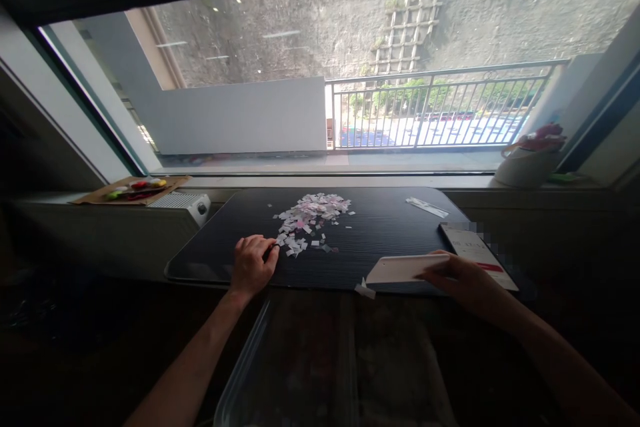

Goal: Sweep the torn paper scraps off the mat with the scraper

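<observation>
My right hand (pixel 453 271) grips a flat white piece with one slanted end (pixel 400 269), which looks like a stiff card or scraper, held low over the table's front edge. By its left tip, a few white paper scraps (pixel 365 289) hang at that edge. My left hand (pixel 253 261) rests on the dark table (pixel 340 267) with fingers curled. Something small and dark shows between its thumb and fingers; I cannot make out what. Just beyond it spreads a heap of small cut paper pieces (pixel 315 210), mostly white with some pink.
Below the front edge stands a clear plastic bin (pixel 245 353), dim inside. At the table's right lie a phone-like slab with a lit screen (pixel 475 250) and white strips (pixel 427 207). A white pot (pixel 527 165) and a cardboard piece with colourful items (pixel 135 190) flank the window.
</observation>
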A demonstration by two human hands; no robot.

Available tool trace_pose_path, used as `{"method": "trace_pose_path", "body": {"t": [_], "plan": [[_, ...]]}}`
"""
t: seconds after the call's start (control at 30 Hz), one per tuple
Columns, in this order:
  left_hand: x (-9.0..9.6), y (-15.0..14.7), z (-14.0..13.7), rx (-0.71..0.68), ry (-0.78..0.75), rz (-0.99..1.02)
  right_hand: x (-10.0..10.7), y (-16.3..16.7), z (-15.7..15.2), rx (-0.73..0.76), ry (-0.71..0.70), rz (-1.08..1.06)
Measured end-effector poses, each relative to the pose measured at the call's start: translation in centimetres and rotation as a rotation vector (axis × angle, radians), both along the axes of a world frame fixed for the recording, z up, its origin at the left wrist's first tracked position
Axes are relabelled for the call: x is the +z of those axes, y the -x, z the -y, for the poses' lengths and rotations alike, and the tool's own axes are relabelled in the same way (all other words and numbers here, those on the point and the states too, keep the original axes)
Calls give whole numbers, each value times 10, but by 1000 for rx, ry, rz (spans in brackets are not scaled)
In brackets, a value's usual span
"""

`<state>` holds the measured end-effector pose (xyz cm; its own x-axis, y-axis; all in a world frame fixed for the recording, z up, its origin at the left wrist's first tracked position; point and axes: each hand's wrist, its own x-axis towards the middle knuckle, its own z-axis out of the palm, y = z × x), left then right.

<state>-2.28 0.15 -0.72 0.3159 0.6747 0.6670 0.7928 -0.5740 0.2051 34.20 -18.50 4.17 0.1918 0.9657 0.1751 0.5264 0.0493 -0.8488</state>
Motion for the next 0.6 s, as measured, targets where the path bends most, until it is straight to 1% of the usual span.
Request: {"method": "trace_pose_path", "body": {"t": [0.1,0.2,0.33,0.47,0.53,0.6], "plan": [[1,0,1,4,0,1,-2,5,-9,48,-47,12],[1,0,1,6,-4,6,-3,8,-16,75,-39,7],[0,1,0,0,-2,15,0,4,-4,49,9,24],[1,0,1,2,2,25,4,-3,5,40,7,32],[1,-1,2,0,7,27,1,0,-3,50,-7,14],[2,-2,3,-5,12,27,-5,8,-20,13,-58,-40]]}}
